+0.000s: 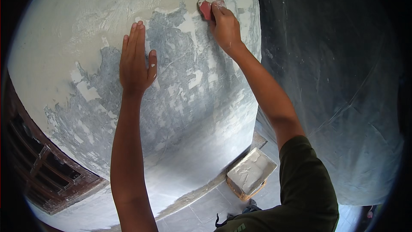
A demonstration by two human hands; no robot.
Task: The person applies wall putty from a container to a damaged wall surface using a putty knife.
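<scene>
My right hand is closed round the red handle of a putty knife, high on the right part of the wall. Its blade, smeared with pale filler, lies against the wall surface, partly hidden by my fingers. Further left, my left hand rests flat on the wall with fingers stretched upward and the thumb apart, holding nothing. The wall is coated with cream filler along the top and left. Lower down, bare grey patches show between scattered whitish smears.
A rectangular tub of pale filler stands on the grey tiled floor below, at the wall's foot. A dark brown window frame with bars is at lower left. Dark sheeting hangs along the right.
</scene>
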